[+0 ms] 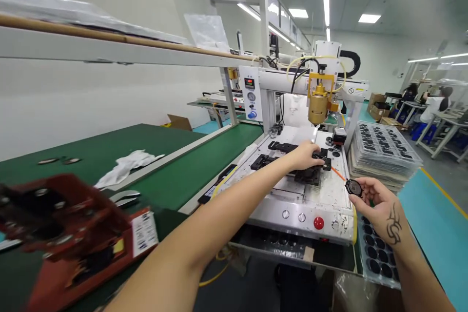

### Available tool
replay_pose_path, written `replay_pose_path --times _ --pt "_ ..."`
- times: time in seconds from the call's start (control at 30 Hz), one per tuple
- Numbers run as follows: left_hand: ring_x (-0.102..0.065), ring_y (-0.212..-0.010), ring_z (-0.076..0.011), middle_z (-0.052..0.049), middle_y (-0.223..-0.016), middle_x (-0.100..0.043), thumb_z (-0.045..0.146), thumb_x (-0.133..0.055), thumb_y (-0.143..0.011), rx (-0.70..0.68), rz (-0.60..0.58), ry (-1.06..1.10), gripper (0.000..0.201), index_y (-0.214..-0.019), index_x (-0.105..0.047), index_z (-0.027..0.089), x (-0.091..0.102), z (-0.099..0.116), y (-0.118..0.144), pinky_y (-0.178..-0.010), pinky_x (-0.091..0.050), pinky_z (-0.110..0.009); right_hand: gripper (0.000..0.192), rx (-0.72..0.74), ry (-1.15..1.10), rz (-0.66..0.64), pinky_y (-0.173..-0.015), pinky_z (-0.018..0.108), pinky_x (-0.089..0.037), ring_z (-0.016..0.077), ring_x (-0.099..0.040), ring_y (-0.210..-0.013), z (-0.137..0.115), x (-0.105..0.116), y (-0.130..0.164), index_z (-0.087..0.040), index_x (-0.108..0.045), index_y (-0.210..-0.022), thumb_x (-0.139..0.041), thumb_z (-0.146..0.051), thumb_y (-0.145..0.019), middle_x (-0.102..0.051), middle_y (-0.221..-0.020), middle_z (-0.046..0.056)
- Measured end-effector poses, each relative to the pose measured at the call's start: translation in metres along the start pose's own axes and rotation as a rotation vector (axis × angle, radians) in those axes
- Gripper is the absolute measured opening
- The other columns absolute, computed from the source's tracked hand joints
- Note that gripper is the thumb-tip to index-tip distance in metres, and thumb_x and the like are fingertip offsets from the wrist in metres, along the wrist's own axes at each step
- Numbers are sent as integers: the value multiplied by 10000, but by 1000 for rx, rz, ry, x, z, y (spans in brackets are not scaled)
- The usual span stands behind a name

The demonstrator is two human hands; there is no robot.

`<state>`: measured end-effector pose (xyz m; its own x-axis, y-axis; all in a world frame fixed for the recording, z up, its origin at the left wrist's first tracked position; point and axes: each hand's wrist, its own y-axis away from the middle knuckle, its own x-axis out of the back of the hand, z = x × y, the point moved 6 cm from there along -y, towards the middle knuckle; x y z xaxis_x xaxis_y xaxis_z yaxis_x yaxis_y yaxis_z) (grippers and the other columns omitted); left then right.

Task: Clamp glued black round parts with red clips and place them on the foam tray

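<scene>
Red press (98, 217) nearest. Right hand (375, 199) pinches a round case (354, 187) by the bed's (334, 200) right edge, off the jig (309, 176) (handling looks part-way). Left hand (307, 156) at jig, inside that edge; cannot tell if gripping.

A: Round part (354, 187)?
B: Black rim, greyish face; it's tilting in the right hand's (376, 200) fingertips, well apart from the fixture.
A: Fixture (309, 176)?
B: Black, blocky, sitting on the white machine bed (334, 201). Left hand (306, 155) is partly covering it.
A: Orange strip (338, 173)?
B: Thin, straight, slanting between those two. Can't tell what its ends are touching.
</scene>
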<state>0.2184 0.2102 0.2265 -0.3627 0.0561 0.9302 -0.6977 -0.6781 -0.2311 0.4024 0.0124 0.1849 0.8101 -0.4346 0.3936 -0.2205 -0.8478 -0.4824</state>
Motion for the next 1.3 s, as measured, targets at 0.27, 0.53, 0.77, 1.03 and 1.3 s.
replay_pose_path --times 0.27,0.53,0.77,1.03,1.3 --pt "-737 -1026 -252 -71 -1139 -765 470 -732 -1004 92 -391 -61 338 -1141 -738 161 -19 -20 -49 -943 -605 -461 474 -107 7 86 -604 347 -552 223 -646 -716 23 51 9 -229 -733 -1195 -839 -547 -859 -738 -864 61" --pt "-750 -988 -241 -64 -1124 -771 416 -743 -1007 83 -348 1 286 -1111 -743 150 -18 -4 -46 -895 -632 -437 485 -8 11 5 -636 342 -505 194 -555 -700 33 0 -49 -175 -672 -1136 -749 -589 -896 -623 -807 22" --pt "-721 -1100 -264 -114 -1195 -784 400 -747 -878 21 65 227 432 -1219 -744 134 44 -4 -2 -946 -560 -354 439 84 127 -253 -696 325 -470 198 -564 -757 35 -65 -117 -180 -708 -1078 -793 -532 -832 -643 -861 25" --pt "-708 -964 -236 -78 -1080 -764 427 -757 -825 16 222 332 388 -1139 -731 201 77 -8 76 -877 -554 -379 371 101 276 -537 -660 305 -452 201 -633 -750 41 -99 -159 -165 -817 -1052 -850 -445 -812 -724 -858 39" --pt "-695 -956 -233 -78 -1131 -752 399 -751 -851 20 227 338 335 -1132 -710 221 78 -7 130 -863 -573 -400 266 150 323 -581 -759 370 -537 279 -725 -868 37 -108 -155 -188 -864 -1039 -750 -412 -951 -828 -991 117"
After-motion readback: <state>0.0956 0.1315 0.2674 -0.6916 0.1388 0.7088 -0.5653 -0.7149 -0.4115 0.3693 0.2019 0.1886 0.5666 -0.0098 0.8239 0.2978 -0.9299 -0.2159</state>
